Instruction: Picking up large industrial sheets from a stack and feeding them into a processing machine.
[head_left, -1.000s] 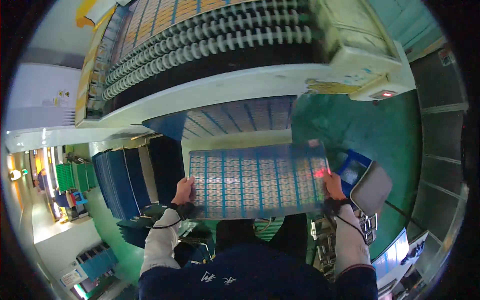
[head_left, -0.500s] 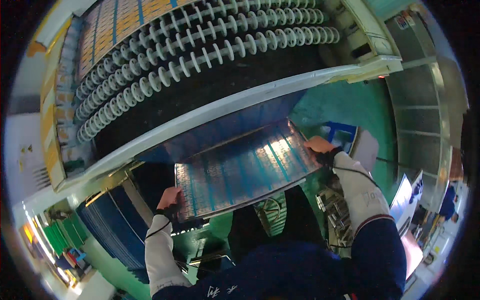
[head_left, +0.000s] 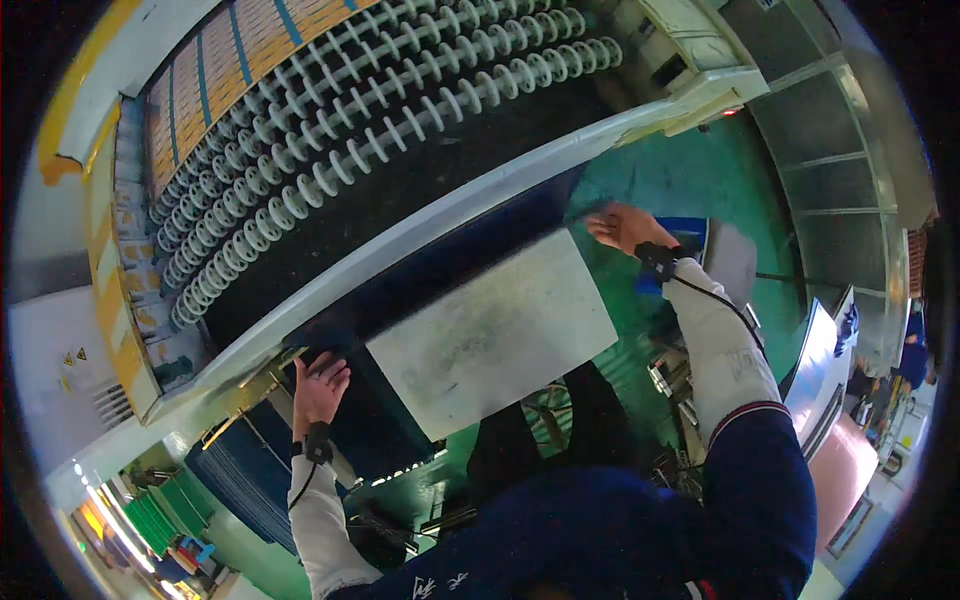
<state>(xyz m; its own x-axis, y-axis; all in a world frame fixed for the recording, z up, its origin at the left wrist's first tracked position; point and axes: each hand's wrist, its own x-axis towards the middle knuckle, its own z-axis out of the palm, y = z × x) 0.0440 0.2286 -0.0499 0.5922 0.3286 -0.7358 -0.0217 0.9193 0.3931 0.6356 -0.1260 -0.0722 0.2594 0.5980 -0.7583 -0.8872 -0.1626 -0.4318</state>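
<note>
A pale grey-white rectangular sheet (head_left: 495, 335) lies below the machine's front edge, with dark smudges across its middle. Behind it runs a dark blue surface (head_left: 470, 262), which also spreads out on the sheet's left. My left hand (head_left: 319, 388) is beside that blue surface's left end, fingers apart and close to the machine edge. At the other end, my right hand (head_left: 628, 230) reaches inward with fingers stretched out, near the sheet's far right corner. Neither hand shows anything held. Both wrists wear black bands with cables.
Ahead stands a machine with rows of white wheel rollers (head_left: 400, 130) and a patterned orange panel (head_left: 220, 75) beyond them. Dark blue racks (head_left: 240, 465) stand at lower left. A blue-edged object (head_left: 685, 245) is right of my right hand, above the green floor (head_left: 650, 180).
The copper-coloured patterned panel with blue stripes has left my hands and no longer shows there. The white sheet is now uncovered. Both hands have moved up towards the machine.
</note>
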